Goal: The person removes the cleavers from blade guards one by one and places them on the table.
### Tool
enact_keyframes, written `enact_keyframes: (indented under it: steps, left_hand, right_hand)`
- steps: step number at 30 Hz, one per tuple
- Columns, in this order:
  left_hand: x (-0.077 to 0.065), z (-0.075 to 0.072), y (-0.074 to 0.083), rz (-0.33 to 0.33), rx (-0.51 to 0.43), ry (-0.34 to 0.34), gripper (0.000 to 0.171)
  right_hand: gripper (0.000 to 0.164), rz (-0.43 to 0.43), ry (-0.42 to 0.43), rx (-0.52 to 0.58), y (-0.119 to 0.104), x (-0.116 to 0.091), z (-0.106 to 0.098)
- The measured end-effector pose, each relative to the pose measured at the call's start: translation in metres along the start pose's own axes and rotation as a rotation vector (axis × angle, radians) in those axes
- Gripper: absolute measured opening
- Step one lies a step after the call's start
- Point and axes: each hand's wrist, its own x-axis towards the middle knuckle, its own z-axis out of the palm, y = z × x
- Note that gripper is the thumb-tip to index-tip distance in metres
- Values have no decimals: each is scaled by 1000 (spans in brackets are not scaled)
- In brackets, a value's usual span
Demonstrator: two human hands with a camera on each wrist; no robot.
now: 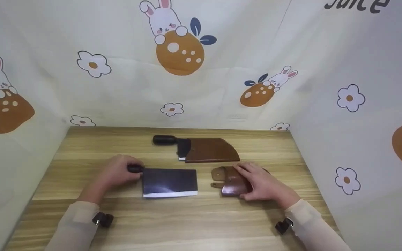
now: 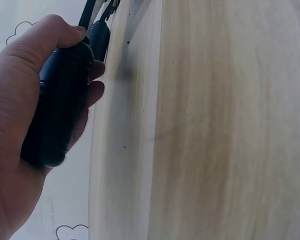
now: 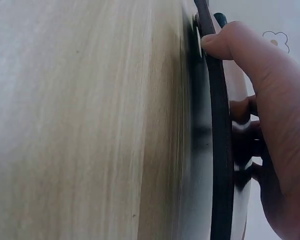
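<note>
My left hand (image 1: 118, 171) grips the black handle of a cleaver (image 1: 169, 182). Its dark blade has a bright edge facing me and points right, level with the tabletop. In the left wrist view the handle (image 2: 62, 105) lies across the palm, thumb near its blade end. To the right, my right hand (image 1: 262, 182) holds a brown leather knife sheath (image 1: 234, 185), its strap end toward the cleaver, with a gap between them. The right wrist view shows the thumb on the sheath's dark edge (image 3: 220, 135) and the other fingers over its face.
A second cleaver (image 1: 184, 148) lies farther back, its blade inside another brown sheath (image 1: 213, 150) and its handle pointing left. The wooden tabletop (image 1: 187, 223) is bounded by printed cloth walls (image 1: 124, 94) at the back and both sides.
</note>
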Motion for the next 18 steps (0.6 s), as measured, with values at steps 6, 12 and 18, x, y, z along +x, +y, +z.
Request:
enact_keyframes:
  steps: [6, 12, 18]
  left_hand:
    - [1, 2, -4, 90, 25, 23, 29]
    - [3, 6, -9, 114, 4, 34, 30]
    - [4, 6, -12, 95, 18, 15, 31]
  right_hand:
    - [115, -26, -9, 4, 6, 3, 10]
    - [116, -36, -23, 22, 8, 2, 15]
    - [118, -29, -24, 42, 9, 1, 17]
